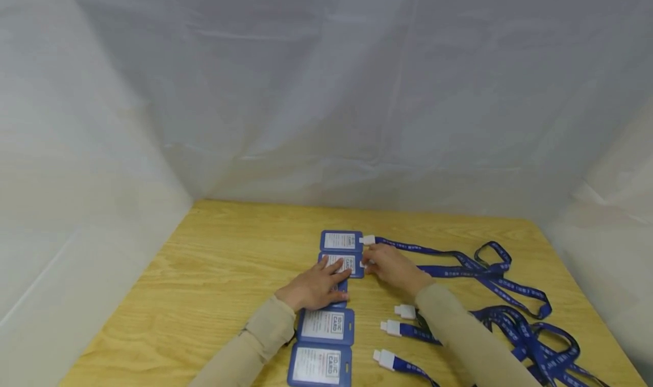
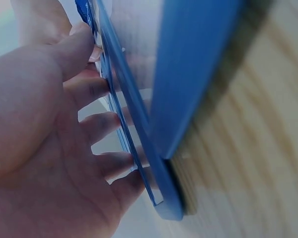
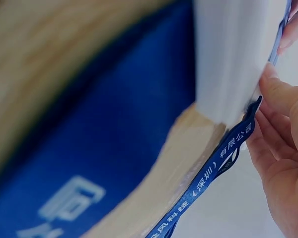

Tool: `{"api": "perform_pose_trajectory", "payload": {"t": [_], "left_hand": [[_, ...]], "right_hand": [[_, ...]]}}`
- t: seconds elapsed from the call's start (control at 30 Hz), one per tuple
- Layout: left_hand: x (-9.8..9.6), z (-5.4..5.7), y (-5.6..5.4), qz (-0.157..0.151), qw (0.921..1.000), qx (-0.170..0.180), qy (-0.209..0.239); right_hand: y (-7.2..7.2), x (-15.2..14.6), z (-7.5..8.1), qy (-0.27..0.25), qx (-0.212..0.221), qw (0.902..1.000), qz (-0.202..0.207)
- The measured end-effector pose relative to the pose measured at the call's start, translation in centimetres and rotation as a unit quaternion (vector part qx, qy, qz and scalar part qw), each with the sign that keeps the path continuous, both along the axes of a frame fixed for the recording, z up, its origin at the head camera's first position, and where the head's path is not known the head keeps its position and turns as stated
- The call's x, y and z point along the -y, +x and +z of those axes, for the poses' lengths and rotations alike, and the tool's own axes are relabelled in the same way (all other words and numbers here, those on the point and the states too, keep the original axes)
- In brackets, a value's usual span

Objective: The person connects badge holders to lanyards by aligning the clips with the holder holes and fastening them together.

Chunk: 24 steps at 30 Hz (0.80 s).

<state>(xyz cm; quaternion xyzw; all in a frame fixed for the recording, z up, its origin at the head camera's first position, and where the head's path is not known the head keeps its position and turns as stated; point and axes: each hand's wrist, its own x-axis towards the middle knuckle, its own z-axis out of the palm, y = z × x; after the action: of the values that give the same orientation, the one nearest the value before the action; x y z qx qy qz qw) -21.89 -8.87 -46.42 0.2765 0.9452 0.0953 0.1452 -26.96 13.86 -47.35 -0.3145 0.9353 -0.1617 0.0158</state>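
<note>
Five blue ID card holders lie in a column in the head view. My left hand (image 1: 317,285) spreads its fingers flat over the second holder (image 1: 350,259) from the far end, its thumb over the third holder (image 1: 340,289). At the second holder's right end, my right hand (image 1: 391,267) pinches the white clip (image 1: 363,265) of a blue lanyard (image 1: 444,271); its fingers partly hide the clip. Beyond them, the farthest holder (image 1: 339,241) has another lanyard's white clip (image 1: 367,239) at its slot. The right wrist view shows white lettering on a lanyard strap (image 3: 203,178).
Nearer me lie two more holders, the fourth (image 1: 323,324) and the fifth (image 1: 317,365). Three loose lanyard clips, the nearest (image 1: 385,359) among them, point toward the column. Tangled lanyard straps (image 1: 548,356) spread over the right side of the wooden table (image 1: 204,262). White sheeting surrounds it.
</note>
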Motion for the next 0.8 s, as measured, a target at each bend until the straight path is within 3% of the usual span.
{"api": "perform_pose_trajectory", "payload": {"t": [0.6,0.8], "left_hand": [[-0.1,0.2,-0.4,0.010,0.9999,0.000,0.002],[0.1,0.4,-0.3,0.005,1.0000,-0.002,0.007]], "right_hand": [[-0.1,-0.2,-0.1,-0.001,-0.005,1.0000,0.007],[0.4,-0.7,1.1,-0.011,0.001,0.9999,-0.003]]}}
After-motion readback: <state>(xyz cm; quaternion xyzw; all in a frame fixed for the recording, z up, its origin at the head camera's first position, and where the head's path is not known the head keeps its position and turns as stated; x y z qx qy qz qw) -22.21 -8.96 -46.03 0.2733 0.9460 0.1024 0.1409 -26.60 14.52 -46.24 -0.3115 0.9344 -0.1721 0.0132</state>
